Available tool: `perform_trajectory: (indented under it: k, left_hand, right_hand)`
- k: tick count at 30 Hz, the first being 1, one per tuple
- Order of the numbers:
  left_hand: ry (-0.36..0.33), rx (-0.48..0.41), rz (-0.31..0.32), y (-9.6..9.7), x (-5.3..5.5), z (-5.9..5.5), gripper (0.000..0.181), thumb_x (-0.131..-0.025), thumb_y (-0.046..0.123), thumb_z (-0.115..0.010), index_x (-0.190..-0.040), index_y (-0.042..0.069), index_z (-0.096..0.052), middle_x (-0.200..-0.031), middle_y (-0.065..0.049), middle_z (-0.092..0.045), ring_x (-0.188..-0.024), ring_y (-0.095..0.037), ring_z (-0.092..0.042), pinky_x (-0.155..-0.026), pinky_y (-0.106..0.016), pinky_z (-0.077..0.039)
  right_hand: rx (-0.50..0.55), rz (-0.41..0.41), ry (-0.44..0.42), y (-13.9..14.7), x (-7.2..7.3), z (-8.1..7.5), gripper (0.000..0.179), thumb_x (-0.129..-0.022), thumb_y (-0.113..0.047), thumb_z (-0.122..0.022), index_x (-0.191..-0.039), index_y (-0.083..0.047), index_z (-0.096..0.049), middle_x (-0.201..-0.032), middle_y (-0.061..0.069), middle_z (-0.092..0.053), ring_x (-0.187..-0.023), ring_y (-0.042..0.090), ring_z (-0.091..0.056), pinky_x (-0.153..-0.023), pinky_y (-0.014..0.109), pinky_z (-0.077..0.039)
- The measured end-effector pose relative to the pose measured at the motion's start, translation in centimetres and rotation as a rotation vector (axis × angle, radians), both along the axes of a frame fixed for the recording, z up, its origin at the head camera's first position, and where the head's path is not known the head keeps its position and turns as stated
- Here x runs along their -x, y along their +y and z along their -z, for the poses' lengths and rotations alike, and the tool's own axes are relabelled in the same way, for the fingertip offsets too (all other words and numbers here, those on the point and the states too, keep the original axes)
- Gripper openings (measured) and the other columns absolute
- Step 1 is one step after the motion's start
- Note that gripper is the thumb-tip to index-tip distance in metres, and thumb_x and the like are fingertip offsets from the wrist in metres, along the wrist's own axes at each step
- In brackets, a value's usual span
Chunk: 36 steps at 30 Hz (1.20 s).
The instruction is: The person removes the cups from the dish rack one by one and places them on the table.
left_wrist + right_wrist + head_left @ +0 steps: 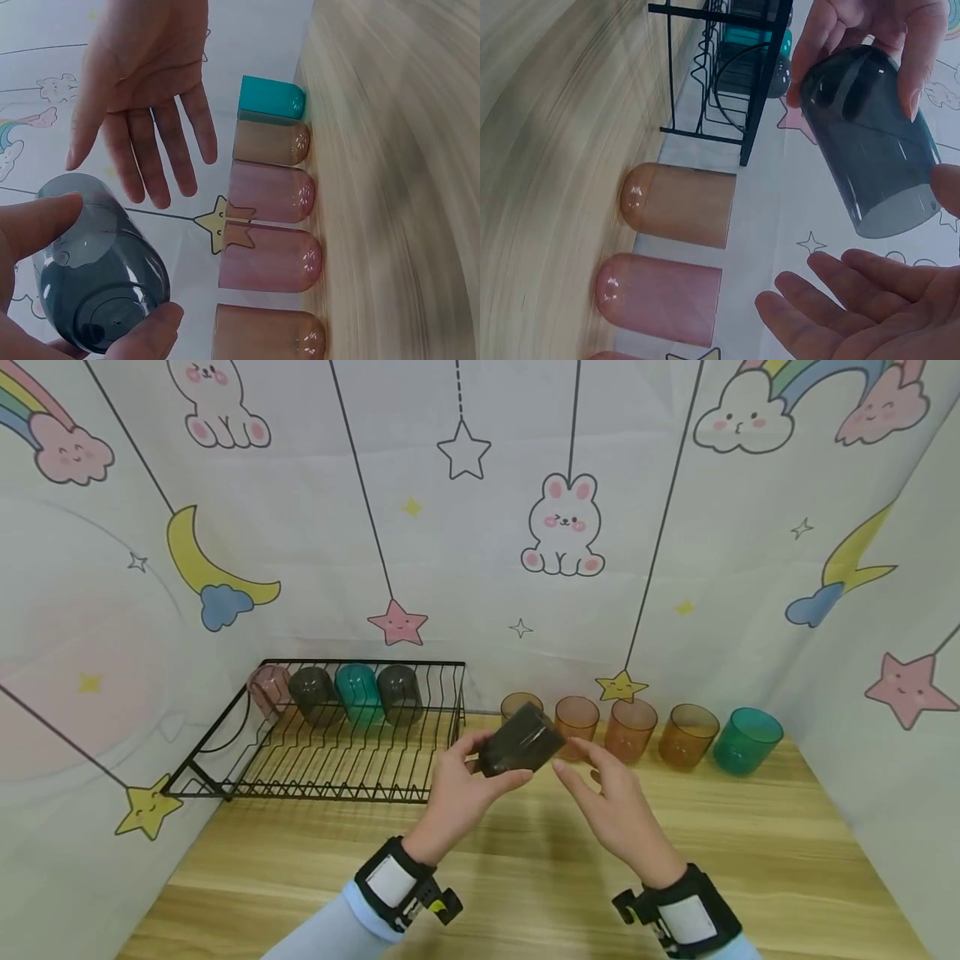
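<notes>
A dark grey see-through cup (522,741) is tilted in the air above the table, its mouth towards the right. My left hand (465,789) grips it near the base, thumb on one side and fingers on the other. Beside the cup's mouth is my right hand (615,810), fingers extended and palm facing the cup. In the right wrist view, the right thumb reaches the rim of the cup (870,142); I cannot tell whether it touches. Behind the hands stands a row of upright cups: amber (517,703), pink (577,718), pink (631,732), amber (687,737) and teal (747,742).
A black wire rack (300,795) stands on the wooden table (750,860) at the left. Upside down at its back are a pink cup (268,689), two grey cups (315,693) and a teal cup (360,693). A printed cloth (495,568) hangs behind.
</notes>
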<state>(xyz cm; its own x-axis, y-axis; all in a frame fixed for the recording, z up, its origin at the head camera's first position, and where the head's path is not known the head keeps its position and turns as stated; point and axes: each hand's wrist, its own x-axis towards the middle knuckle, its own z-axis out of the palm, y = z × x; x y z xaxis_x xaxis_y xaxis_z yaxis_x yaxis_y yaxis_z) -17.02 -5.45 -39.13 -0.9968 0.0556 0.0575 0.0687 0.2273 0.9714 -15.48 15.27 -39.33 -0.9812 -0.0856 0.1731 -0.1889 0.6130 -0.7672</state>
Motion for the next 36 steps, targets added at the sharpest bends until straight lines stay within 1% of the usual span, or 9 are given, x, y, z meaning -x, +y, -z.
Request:
perform_trajectory:
  k: [4, 7, 9, 15, 19, 22, 27, 30, 36]
  left_hand:
    - [-0.018, -0.02, -0.001, 0.3, -0.2, 0.1, 0.068, -0.063, 0.042, -0.085, -0.122, 0.027, -0.054, -0.121, 0.002, -0.051, -0.103, -0.021, -0.06, -0.068, -0.031, -0.056]
    - [-0.021, -0.029, 0.008, 0.5, -0.4, 0.2, 0.07, -0.064, 0.043, -0.084, -0.124, 0.026, -0.052, -0.121, 0.0, -0.05, -0.102, -0.021, -0.061, -0.068, -0.031, -0.055]
    - [-0.021, -0.027, 0.01, 0.6, -0.4, 0.2, 0.071, -0.064, 0.043, -0.084, -0.125, 0.027, -0.051, -0.121, 0.001, -0.05, -0.104, -0.02, -0.06, -0.068, -0.03, -0.055]
    - [-0.001, -0.005, 0.009, 0.7, -0.6, 0.3, 0.074, -0.063, 0.043, -0.084, -0.126, 0.024, -0.05, -0.119, 0.0, -0.052, -0.103, -0.02, -0.059, -0.07, -0.03, -0.054]
    - [-0.007, 0.006, 0.012, 0.7, -0.6, 0.3, 0.076, -0.062, 0.04, -0.085, -0.127, 0.022, -0.05, -0.121, 0.002, -0.054, -0.109, -0.018, -0.058, -0.08, -0.031, -0.053]
    - [-0.014, 0.011, 0.02, 0.7, -0.6, 0.5, 0.075, -0.063, 0.038, -0.085, -0.127, 0.022, -0.051, -0.124, 0.004, -0.053, -0.112, -0.017, -0.056, -0.084, -0.032, -0.052]
    - [0.0, -0.013, 0.066, 0.9, -0.4, 1.1, 0.069, -0.065, 0.034, -0.085, -0.125, 0.023, -0.054, -0.124, 0.004, -0.053, -0.11, -0.018, -0.057, -0.082, -0.032, -0.052]
    - [0.018, -0.007, 0.087, 1.0, -0.4, 1.5, 0.067, -0.065, 0.034, -0.085, -0.124, 0.022, -0.054, -0.122, 0.002, -0.055, -0.108, -0.018, -0.058, -0.083, -0.033, -0.052]
    - [0.03, 0.022, 0.095, 1.1, -0.5, 1.9, 0.067, -0.065, 0.035, -0.085, -0.122, 0.022, -0.054, -0.119, 0.003, -0.057, -0.107, -0.017, -0.059, -0.085, -0.033, -0.053]
  right_hand:
    - [0.077, -0.007, -0.005, -0.3, 0.1, 0.0, 0.067, -0.088, -0.062, -0.046, -0.137, -0.017, -0.045, -0.125, 0.002, -0.058, -0.122, 0.024, -0.053, -0.097, 0.045, -0.047]
    - [0.128, -0.01, -0.016, -0.5, 0.2, 0.0, 0.064, -0.087, -0.062, -0.047, -0.135, -0.019, -0.046, -0.124, -0.001, -0.059, -0.121, 0.022, -0.054, -0.095, 0.042, -0.049]
    - [0.151, -0.012, -0.02, -0.6, 0.3, 0.0, 0.063, -0.087, -0.062, -0.048, -0.134, -0.02, -0.047, -0.125, -0.001, -0.058, -0.121, 0.021, -0.054, -0.095, 0.041, -0.049]
    - [0.189, -0.022, -0.026, -0.8, 0.4, -0.1, 0.06, -0.087, -0.06, -0.051, -0.132, -0.02, -0.049, -0.125, 0.0, -0.058, -0.12, 0.02, -0.054, -0.095, 0.042, -0.049]
    - [0.21, -0.035, -0.035, -0.9, 0.4, -0.2, 0.057, -0.087, -0.057, -0.053, -0.132, -0.023, -0.048, -0.124, 0.001, -0.058, -0.121, 0.021, -0.053, -0.097, 0.044, -0.047]
    - [0.23, -0.043, -0.039, -1.0, 0.3, -0.4, 0.056, -0.087, -0.055, -0.055, -0.133, -0.025, -0.047, -0.126, 0.0, -0.057, -0.121, 0.02, -0.053, -0.098, 0.044, -0.047]
    - [0.264, -0.051, -0.045, -1.4, 0.2, -0.8, 0.06, -0.085, -0.054, -0.059, -0.135, -0.025, -0.046, -0.13, 0.0, -0.055, -0.12, 0.019, -0.053, -0.098, 0.044, -0.047]
    - [0.275, -0.051, -0.05, -1.6, 0.3, -0.9, 0.062, -0.083, -0.055, -0.062, -0.135, -0.026, -0.045, -0.13, 0.0, -0.054, -0.12, 0.019, -0.053, -0.098, 0.046, -0.046]
    - [0.297, -0.047, -0.056, -2.0, 0.5, -0.7, 0.07, -0.077, -0.054, -0.069, -0.136, -0.025, -0.044, -0.13, 0.0, -0.053, -0.119, 0.02, -0.054, -0.098, 0.046, -0.046]
